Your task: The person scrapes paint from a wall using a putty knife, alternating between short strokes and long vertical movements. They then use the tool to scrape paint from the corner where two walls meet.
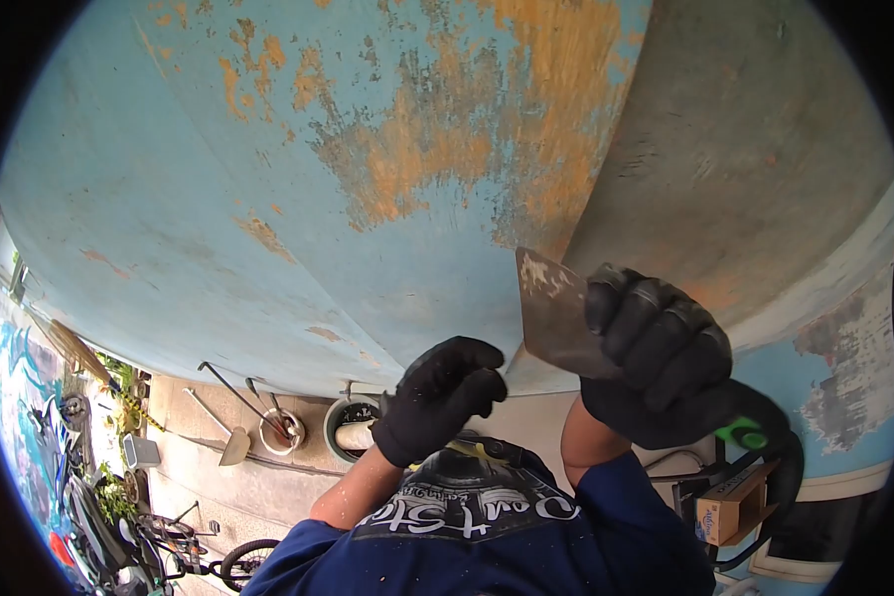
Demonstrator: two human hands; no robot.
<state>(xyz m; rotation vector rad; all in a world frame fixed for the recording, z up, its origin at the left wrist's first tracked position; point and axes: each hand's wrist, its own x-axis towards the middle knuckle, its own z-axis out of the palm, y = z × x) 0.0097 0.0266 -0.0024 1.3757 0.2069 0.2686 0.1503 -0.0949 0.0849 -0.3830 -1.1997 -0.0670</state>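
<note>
Grey metal smeared pale near its upper corner, the flat scraper (561, 316) juts leftward from the black-gloved right hand (658, 343), whose fingers are folded tightly over it, in front of a painted surface (209, 199) of flaking blue with orange and grey patches; whether its edge touches there, I cannot tell. Just left of the blade and apart from it, the gloved left hand (442, 397) is free, fingers loosely bent. Farther out are a whitish bucket (267, 437) with tools in it, a green-rimmed bucket (331, 432) beside it, a bicycle (207, 568) at lower left and a cardboard box (715, 519) at lower right.
</note>
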